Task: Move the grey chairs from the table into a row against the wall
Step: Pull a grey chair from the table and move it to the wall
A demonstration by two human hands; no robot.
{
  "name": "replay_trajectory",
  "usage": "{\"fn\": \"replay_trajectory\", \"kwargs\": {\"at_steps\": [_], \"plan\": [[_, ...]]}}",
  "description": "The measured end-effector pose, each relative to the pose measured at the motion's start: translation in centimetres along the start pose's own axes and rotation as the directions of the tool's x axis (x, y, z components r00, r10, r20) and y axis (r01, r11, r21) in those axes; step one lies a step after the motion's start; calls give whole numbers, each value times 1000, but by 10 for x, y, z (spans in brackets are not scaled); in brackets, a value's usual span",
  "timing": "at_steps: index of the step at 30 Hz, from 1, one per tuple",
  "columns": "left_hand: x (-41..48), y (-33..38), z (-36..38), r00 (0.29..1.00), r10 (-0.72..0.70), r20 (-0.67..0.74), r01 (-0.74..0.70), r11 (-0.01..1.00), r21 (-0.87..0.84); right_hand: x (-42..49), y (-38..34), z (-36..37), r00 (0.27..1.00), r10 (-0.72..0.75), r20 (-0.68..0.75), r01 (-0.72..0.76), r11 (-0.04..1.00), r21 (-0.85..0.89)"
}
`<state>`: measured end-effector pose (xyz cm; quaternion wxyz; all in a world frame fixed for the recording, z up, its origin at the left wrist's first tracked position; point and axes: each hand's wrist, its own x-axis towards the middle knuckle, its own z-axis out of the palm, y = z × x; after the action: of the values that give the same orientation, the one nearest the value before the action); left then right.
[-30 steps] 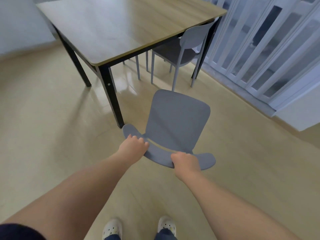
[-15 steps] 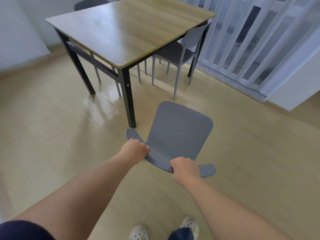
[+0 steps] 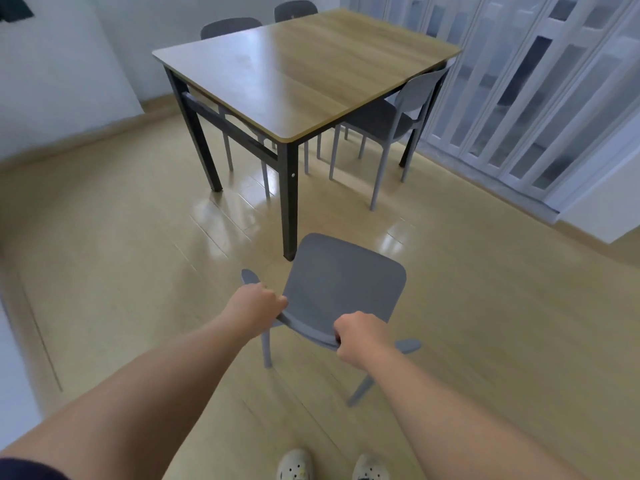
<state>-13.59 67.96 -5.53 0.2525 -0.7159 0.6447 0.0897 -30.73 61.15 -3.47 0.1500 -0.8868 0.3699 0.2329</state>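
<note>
A grey chair (image 3: 341, 282) stands in front of me, a short way off the near corner of the wooden table (image 3: 304, 67). My left hand (image 3: 258, 301) grips the left part of its backrest top. My right hand (image 3: 360, 336) grips the right part. Another grey chair (image 3: 398, 116) stays tucked in at the table's right side. Two more grey chairs (image 3: 230, 26) show their backrests behind the table's far side, the second chair (image 3: 295, 8) further right.
A white wall (image 3: 52, 74) with a skirting board runs at the left and back. White folding doors (image 3: 540, 88) line the right side. Shiny wooden floor (image 3: 121, 258) spreads around the table. My white shoes (image 3: 296, 464) are at the bottom edge.
I have stepped backwards, pulling the held chair away from the table; more of the table and the far chairs has come into view. Both hands keep their grip on the backrest.
</note>
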Motion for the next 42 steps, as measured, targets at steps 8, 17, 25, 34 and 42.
{"fn": "replay_trajectory", "kwargs": {"at_steps": [8,17,25,34,42], "plan": [[-25,37,-14,691,-719,77,350,240,-906,-3,8,-4,999,-45,-2,45,997,63],[0,84,-4,724,-282,630,215,-775,-594,5,14,4,992,-123,-18,124,990,68],[-1,78,2,636,-375,675,212,-756,-619,21,20,6,983,-59,175,-89,677,730],[-80,23,26,535,-529,659,257,-641,-723,13,-44,37,973,-97,208,-35,832,553],[-181,-34,77,488,-610,625,316,-543,-777,-9,-160,47,949,-230,217,106,879,464]]}}
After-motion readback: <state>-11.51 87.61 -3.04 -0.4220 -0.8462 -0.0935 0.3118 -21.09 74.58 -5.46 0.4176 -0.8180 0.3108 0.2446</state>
